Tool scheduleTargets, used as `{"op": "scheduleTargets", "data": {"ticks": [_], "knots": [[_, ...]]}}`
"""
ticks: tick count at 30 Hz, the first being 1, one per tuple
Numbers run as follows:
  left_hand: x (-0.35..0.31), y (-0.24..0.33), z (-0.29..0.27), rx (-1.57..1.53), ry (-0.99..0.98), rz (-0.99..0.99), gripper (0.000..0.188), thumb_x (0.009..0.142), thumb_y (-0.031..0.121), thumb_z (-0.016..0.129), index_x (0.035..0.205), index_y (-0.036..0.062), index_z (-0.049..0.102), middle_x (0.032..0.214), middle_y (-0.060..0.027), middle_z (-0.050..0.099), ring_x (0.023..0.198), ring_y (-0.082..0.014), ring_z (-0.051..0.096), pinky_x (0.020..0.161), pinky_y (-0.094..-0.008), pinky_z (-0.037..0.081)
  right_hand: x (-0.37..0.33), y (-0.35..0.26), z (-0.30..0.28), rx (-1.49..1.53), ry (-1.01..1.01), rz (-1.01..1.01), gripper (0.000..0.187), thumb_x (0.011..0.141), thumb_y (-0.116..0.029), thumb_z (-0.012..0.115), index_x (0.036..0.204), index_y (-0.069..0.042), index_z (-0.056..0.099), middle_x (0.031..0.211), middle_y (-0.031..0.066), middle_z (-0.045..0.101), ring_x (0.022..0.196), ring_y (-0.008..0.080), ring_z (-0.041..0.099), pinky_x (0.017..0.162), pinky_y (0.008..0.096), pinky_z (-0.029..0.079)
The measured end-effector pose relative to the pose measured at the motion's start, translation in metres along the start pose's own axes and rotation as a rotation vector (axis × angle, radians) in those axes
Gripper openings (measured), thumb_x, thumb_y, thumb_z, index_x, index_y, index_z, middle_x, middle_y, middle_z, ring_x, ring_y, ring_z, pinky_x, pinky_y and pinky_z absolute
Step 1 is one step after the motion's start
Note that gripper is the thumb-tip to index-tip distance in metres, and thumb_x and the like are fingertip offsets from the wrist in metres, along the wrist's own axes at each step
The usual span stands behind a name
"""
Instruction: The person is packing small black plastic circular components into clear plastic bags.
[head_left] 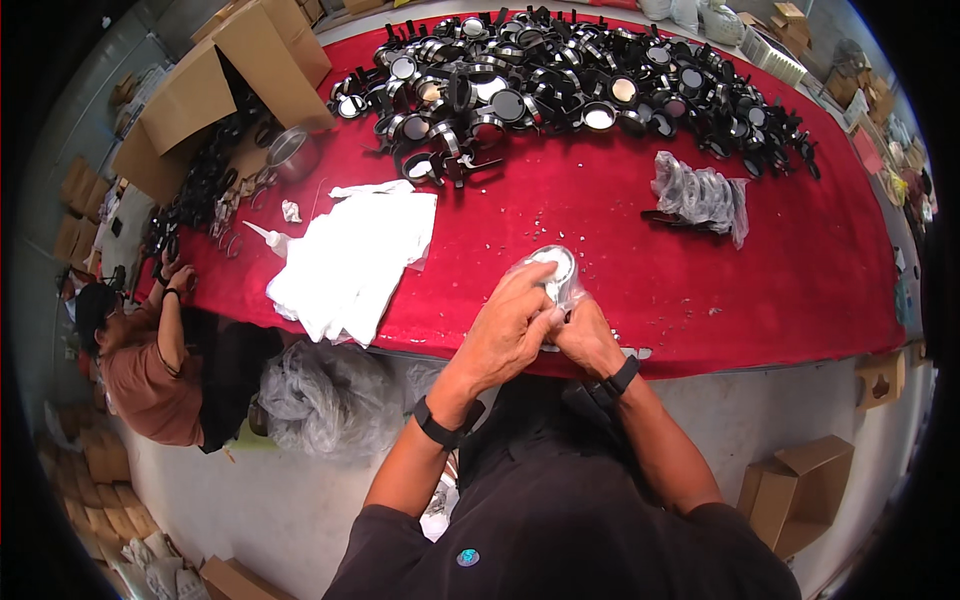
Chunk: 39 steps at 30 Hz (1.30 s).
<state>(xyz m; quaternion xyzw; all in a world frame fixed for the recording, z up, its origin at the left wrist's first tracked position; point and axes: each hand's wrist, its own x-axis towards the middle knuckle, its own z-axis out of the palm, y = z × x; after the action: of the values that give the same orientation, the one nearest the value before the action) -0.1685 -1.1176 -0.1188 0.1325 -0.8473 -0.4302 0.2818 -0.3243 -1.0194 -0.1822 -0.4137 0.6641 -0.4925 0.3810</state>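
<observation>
Close to the table's front edge, my left hand [512,325] and my right hand [588,338] hold one round metal-rimmed piece [562,262] with a white face. Clear plastic film wraps around it. My left fingers bend over its face and side; the right fingers close around its lower part, which is mostly hidden. Beyond, to the right, lies a row of similar round pieces in clear plastic [700,195]. At the back spreads a large heap of round metal-rimmed pieces with black handles [530,85].
A red cloth covers the table [810,270]. To the left lie white sheets [350,260], a white nozzle bottle [272,240], a metal cup [291,155] and an open cardboard box [190,110]. Another person [150,370] works at the left end. A carton [798,492] stands on the floor.
</observation>
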Motion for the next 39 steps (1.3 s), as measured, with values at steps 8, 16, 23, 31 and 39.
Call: {"op": "scheduleTargets", "data": {"ticks": [8, 16, 23, 31, 39], "knots": [[-0.023, -0.038, 0.025, -0.257, 0.223, -0.289, 0.024, 0.091, 0.009, 0.085, 0.086, 0.0042, 0.062, 0.108, -0.0058, 0.066, 0.088, -0.0079, 0.061, 0.07, -0.0248, 0.05, -0.012, -0.024, 0.007, 0.232, -0.03, -0.15, 0.049, 0.088, -0.014, 0.078, 0.132, 0.002, 0.065, 0.117, 0.0114, 0.073, 0.111, 0.0196, 0.069, 0.096, 0.0376, 0.056], [-0.018, -0.024, 0.024, -0.199, 0.149, -0.214, 0.03, 0.081, 0.007, 0.088, 0.089, 0.0034, 0.06, 0.083, -0.0046, 0.063, 0.072, -0.0157, 0.059, 0.066, -0.0314, 0.049, -0.019, -0.013, 0.004, 0.099, -0.114, -0.159, 0.039, 0.086, -0.007, 0.062, 0.123, 0.003, 0.062, 0.099, 0.0104, 0.067, 0.095, 0.0182, 0.062, 0.087, 0.0378, 0.053], [-0.022, -0.022, 0.036, -0.033, 0.37, 0.024, 0.024, 0.083, -0.002, 0.084, 0.09, 0.0013, 0.061, 0.093, -0.0133, 0.069, 0.09, -0.0322, 0.074, 0.077, -0.0406, 0.058, -0.024, -0.042, -0.019, -0.311, -0.31, 0.182, 0.037, 0.09, -0.012, 0.068, 0.124, 0.003, 0.064, 0.097, 0.0186, 0.071, 0.088, 0.0237, 0.071, 0.081, 0.0404, 0.056], [-0.013, -0.027, 0.035, 0.31, 0.379, 0.101, 0.021, 0.08, -0.005, 0.079, 0.093, 0.0022, 0.064, 0.112, -0.0192, 0.073, 0.099, -0.0401, 0.073, 0.08, -0.0454, 0.06, -0.024, -0.044, -0.011, -0.112, 0.346, -0.001, 0.056, 0.095, -0.027, 0.08, 0.137, 0.004, 0.061, 0.122, 0.0239, 0.074, 0.1, 0.0343, 0.076, 0.094, 0.0435, 0.06], [-0.006, -0.023, 0.053, 0.426, 0.068, 0.193, 0.035, 0.088, 0.007, 0.074, 0.122, -0.0008, 0.068, 0.133, -0.0244, 0.065, 0.119, -0.04, 0.067, 0.105, -0.049, 0.054, 0.041, -0.02, -0.047, -0.533, 0.369, -0.309, 0.048, 0.092, -0.015, 0.061, 0.136, 0.005, 0.06, 0.119, 0.0335, 0.07, 0.109, 0.0528, 0.068, 0.099, 0.0556, 0.055]]}}
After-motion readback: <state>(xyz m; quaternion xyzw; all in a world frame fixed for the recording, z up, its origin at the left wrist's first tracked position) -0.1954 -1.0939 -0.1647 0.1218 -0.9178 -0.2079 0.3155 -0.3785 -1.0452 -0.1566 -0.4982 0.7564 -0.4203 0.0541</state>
